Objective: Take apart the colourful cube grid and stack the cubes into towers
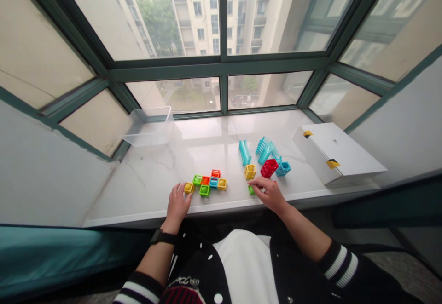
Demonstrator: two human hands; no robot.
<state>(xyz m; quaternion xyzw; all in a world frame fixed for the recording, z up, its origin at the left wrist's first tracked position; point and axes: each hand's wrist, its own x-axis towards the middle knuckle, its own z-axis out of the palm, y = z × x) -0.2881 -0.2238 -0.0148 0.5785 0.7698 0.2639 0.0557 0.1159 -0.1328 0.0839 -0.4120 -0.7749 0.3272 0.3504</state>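
Two grips part-open, empty: left hand point(177, 205), right hand point(268, 194); seven blocks point(205, 183) between.

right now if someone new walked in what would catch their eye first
A cluster of red, green, yellow and blue plastic cube blocks sits on the white marble windowsill, the left hand at its yellow end. To its right, the right hand reaches among loose cubes below teal ribbed plastic pieces. Behind rises a green-framed window.

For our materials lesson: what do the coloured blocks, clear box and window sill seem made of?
The coloured blocks look like glossy moulded plastic, evenly bright. The clear box looks like thin transparent plastic. The window sill looks like polished marble or a lookalike, with grey veins and reflections.
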